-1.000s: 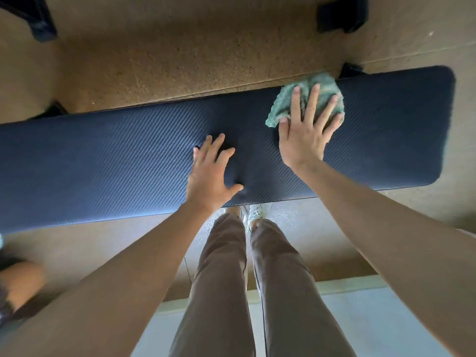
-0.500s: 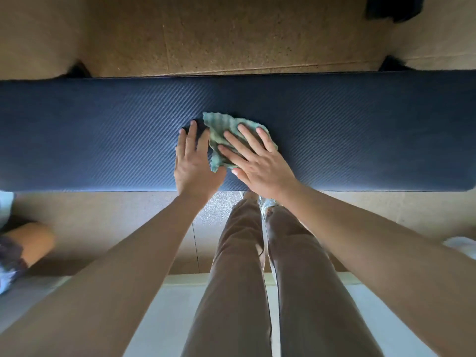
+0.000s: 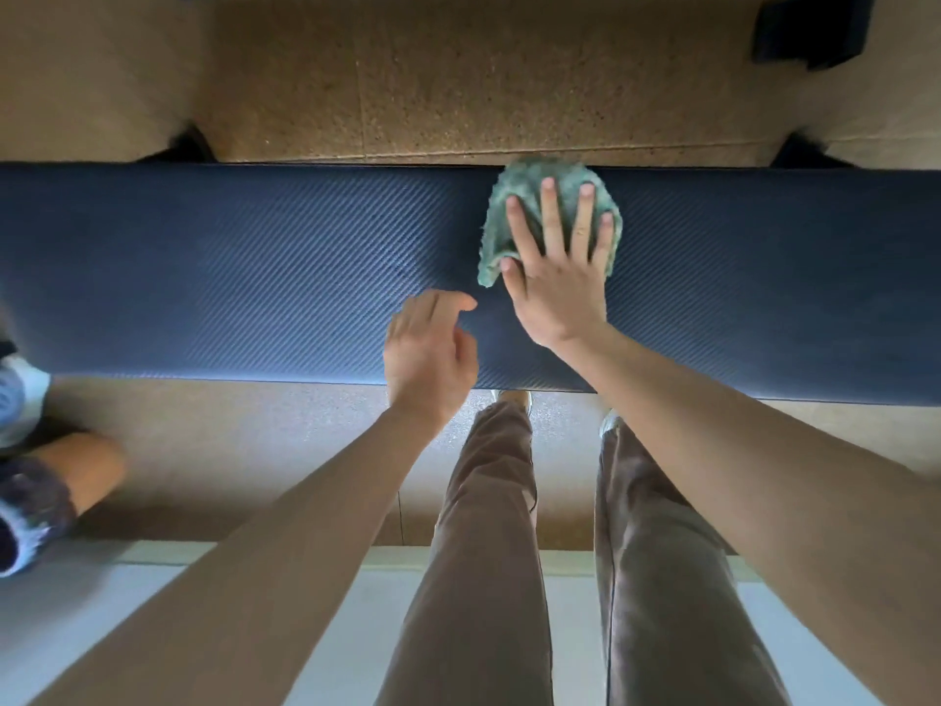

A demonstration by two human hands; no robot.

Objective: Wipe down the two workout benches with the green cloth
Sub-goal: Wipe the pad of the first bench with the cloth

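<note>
At the workout bench far edge, your spread right hand is sweeping the green cloth out from centre; your left hand, loosely curled, is lifting.

Bench cut off at both side edges, green cloth half hidden under your right hand, your left hand blurred at the fingers, someone's leg cropped at the left edge.

1 workout bench shows: a long, dark blue pad with fine diagonal ribbing, lying level across the view from left to right. The green cloth, fuzzy and crumpled, lies on its top at the far edge, right of middle, pressed flat under the right hand.
</note>
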